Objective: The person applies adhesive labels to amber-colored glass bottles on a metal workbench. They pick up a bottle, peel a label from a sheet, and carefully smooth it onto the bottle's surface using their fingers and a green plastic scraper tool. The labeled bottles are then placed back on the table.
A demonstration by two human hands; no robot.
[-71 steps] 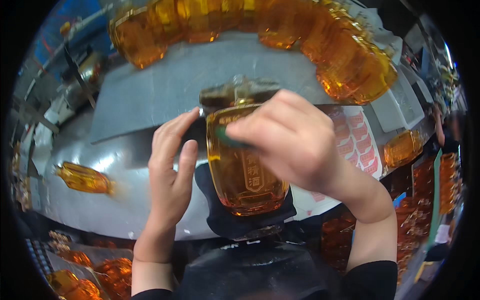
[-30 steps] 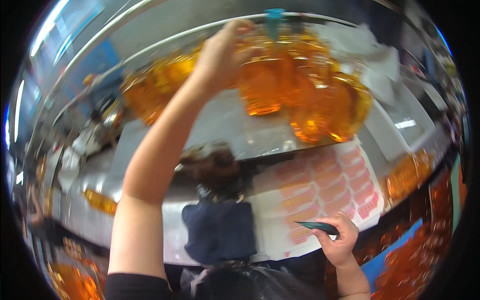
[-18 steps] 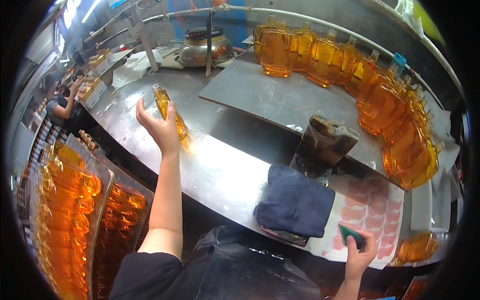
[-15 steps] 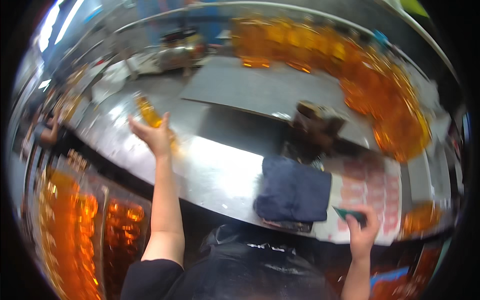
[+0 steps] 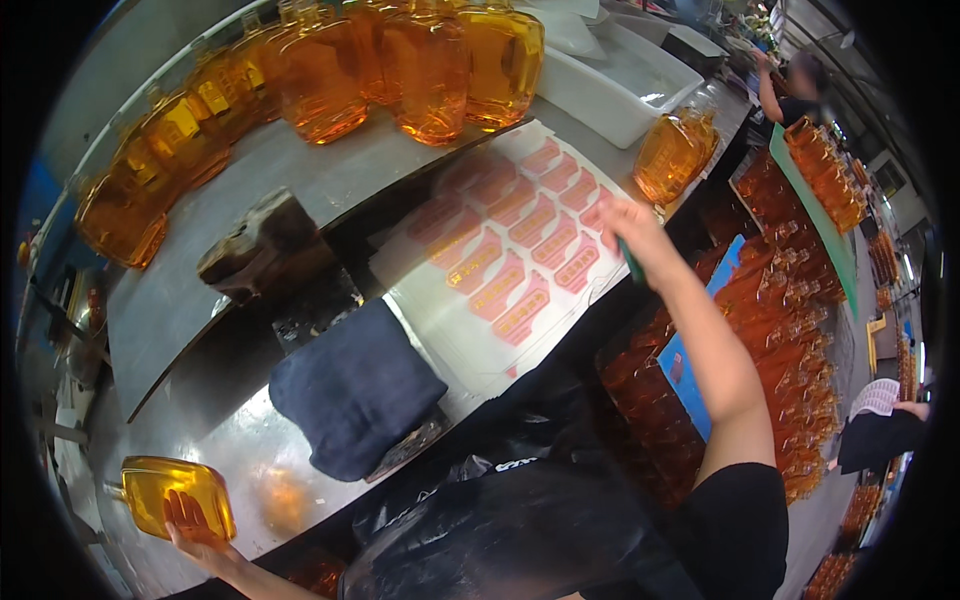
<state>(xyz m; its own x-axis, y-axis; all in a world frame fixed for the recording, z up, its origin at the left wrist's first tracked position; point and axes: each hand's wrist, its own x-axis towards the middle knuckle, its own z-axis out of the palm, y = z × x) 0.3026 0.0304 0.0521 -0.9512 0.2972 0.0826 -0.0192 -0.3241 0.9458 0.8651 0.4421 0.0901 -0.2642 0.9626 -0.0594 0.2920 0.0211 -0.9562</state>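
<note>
The left hand (image 5: 200,540) grasps the amber glass bottle (image 5: 165,483) sensibly by its body, left on the desk (image 5: 245,445); probably heavy, slick, breakable. The right hand (image 5: 640,237) clasps a green scraper (image 5: 632,262).

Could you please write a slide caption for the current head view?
Left hand at an amber bottle; right hand with a green tool at a pink label sheet.

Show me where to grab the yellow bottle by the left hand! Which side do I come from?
I'd grip the yellow bottle around the middle of its body, coming from the narrow side nearest the person, where the left hand is. One broad, flat-looking face shows, so thumb and fingers could probably squeeze across the flat faces. The neck is much thinner, likely a wobblier hold.
</note>
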